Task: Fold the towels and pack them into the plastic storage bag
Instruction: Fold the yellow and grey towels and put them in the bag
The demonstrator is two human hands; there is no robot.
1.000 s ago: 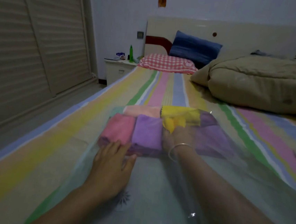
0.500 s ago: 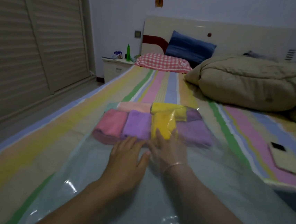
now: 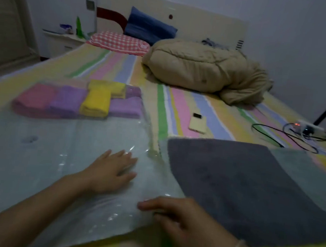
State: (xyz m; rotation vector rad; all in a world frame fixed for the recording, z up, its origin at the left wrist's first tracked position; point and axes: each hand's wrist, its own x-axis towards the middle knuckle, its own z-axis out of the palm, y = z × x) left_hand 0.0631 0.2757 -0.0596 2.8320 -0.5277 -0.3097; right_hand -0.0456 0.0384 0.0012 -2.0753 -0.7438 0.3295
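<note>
The left hand (image 3: 111,170) lies spread flat on the plastic bag (image 3: 36,151). The right hand (image 3: 180,220) has come back out to the bag's near edge, fingers loosely bent; I cannot tell whether they pinch the plastic. The yellow towel (image 3: 96,105) it carried a second ago now sits folded among the other towels (image 3: 65,100) at the bag's far end, so the grey towel (image 3: 251,187), flat just beside the bag, is probably next.

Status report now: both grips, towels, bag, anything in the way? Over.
Left grip flat on bag. Right grip at bag edge, hold unclear. Folded towels inside; grey towel unfolded beside.
</note>
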